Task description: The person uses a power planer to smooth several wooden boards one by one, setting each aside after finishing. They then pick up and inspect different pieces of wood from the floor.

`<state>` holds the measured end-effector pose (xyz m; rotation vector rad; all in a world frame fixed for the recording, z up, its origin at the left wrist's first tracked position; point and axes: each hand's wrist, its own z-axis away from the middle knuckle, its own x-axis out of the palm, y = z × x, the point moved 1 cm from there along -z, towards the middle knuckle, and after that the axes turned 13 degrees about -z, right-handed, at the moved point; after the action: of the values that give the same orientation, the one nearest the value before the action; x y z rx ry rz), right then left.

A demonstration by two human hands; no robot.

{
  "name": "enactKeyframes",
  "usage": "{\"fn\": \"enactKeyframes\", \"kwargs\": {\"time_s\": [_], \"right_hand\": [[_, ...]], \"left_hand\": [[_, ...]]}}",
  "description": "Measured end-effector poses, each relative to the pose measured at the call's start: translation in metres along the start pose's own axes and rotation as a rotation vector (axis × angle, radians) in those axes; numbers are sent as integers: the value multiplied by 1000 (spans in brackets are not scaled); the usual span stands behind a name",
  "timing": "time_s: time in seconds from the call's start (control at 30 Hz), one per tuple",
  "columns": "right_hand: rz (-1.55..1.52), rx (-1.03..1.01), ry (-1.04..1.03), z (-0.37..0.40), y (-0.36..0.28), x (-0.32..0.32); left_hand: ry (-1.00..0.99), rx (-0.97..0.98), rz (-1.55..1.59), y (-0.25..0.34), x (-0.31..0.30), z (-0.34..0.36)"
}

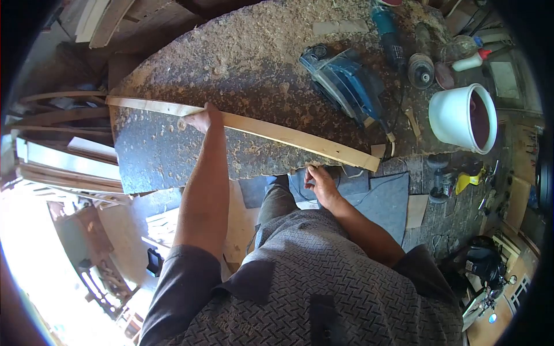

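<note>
A long, narrow wooden strip (277, 131) lies slantwise across the dark, worn workbench (156, 155), from its left end towards the front right. My left hand (202, 118) is closed around the strip left of its middle, with the arm stretched out. Below the strip's right part, at the front edge of the bench, is my right hand (322, 185). Its fingers are curled in and the thumb meets the index finger; whatever they may hold is too small to make out. The right hand appears apart from the strip.
A blue circular saw (346, 83) rests behind the strip. Beyond it are a teal power tool (388, 32), a white bottle with a red cap (470, 60) and a white bucket (453, 118). Sawdust (254, 34) covers the far side. Wooden pieces (63, 147) are stacked at the left.
</note>
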<state>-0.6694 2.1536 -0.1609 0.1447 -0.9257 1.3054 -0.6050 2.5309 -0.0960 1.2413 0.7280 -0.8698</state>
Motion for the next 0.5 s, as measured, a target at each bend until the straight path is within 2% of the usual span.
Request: {"fn": "enactKeyframes", "kwargs": {"time_s": [0.03, 0.1, 0.13, 0.17, 0.2, 0.27, 0.3, 0.33, 0.43, 0.5], "right_hand": [[-32, -15, 8, 1, 2, 2], [-75, -31, 27, 3, 4, 0], [-6, -44, 27, 0, 4, -3], [62, -51, 26, -1, 6, -5], [57, -47, 22, -1, 5, -4], [320, -181, -5, 3, 3, -2], [192, -142, 85, 5, 6, 7], [185, -134, 85, 5, 11, 7], [310, -287, 136, 0, 13, 11], [326, -300, 120, 2, 15, 10]], "left_hand": [[-66, -43, 52, 8, -8, 10], [-64, -22, 38, 3, -2, 4], [-50, -7, 32, 0, 3, -3], [76, -3, -19, -5, 15, -10], [82, -2, -22, -5, 16, -12], [99, -5, -58, -7, 18, -14], [103, -5, -66, -8, 18, -14], [71, -10, -48, -9, 18, -15], [57, -6, -28, -11, 18, -17], [76, 2, 2, -12, 21, -19]]}}
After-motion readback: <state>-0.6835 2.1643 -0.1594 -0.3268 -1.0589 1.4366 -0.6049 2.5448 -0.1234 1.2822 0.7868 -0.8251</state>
